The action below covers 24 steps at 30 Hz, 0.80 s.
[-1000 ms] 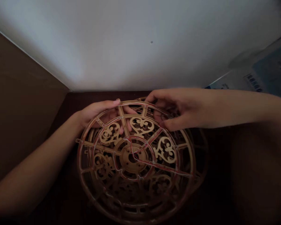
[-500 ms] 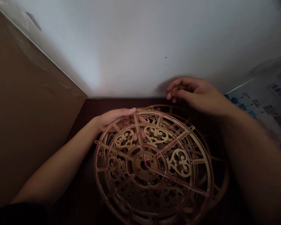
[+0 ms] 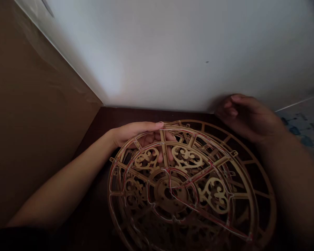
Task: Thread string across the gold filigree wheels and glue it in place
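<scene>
My left hand (image 3: 146, 134) grips the far rim of a round wooden lattice frame (image 3: 170, 191), its thumb on top and its fingers showing through the openings. The frame has spokes, scroll-shaped cutouts and red and white lines along its rings. Beneath it and to the right lies another wooden ring (image 3: 270, 209). To the right of the frames, my right hand (image 3: 244, 113) is raised near the white wall, with its fingers curled; whether it holds anything is hidden in shadow.
A white wall (image 3: 159, 62) rises at the back, and a brown panel (image 3: 36, 115) stands on the left. The dark red table (image 3: 131, 113) lies under the frames. On the right is a printed sheet (image 3: 306, 130).
My right hand has moved right and its fingers have turned inward. The view has shifted, and more of the lower ring shows on the right. My left hand keeps its grip.
</scene>
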### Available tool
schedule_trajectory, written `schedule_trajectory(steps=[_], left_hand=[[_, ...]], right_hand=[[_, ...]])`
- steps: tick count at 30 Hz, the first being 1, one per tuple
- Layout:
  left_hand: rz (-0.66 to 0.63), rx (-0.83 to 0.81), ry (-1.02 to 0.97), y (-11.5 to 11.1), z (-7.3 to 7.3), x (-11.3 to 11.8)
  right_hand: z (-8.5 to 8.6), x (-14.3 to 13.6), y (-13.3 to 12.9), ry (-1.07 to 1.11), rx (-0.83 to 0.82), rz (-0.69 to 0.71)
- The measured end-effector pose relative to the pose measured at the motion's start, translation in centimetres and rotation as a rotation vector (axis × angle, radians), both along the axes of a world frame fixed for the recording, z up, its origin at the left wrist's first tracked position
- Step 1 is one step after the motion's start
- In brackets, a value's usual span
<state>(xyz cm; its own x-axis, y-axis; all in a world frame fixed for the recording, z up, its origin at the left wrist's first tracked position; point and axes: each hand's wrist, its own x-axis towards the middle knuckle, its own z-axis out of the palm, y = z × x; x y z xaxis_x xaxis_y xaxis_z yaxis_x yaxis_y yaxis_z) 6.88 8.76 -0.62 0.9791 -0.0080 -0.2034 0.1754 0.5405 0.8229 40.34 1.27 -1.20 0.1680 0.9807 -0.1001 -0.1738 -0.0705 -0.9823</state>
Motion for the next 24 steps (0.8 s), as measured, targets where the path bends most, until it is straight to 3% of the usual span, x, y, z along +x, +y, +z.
schedule_trajectory(steps=[6,13,18,24], left_hand=[[0.057,0.029,0.022,0.0,0.9,-0.6],[0.009,0.579,0.025,-0.2,2.2,-0.3],[-0.048,0.443,0.058,-0.8,2.3,-0.1],[-0.066,0.619,0.062,-1.2,2.7,-0.1]], right_hand=[[-0.2,0.0,0.0,0.0,-0.027,-0.001],[0.2,-0.2,-0.1,-0.025,-0.007,0.024],[0.3,-0.3,-0.2,-0.004,-0.013,0.016],[0.3,-0.5,-0.2,0.033,-0.016,0.006]])
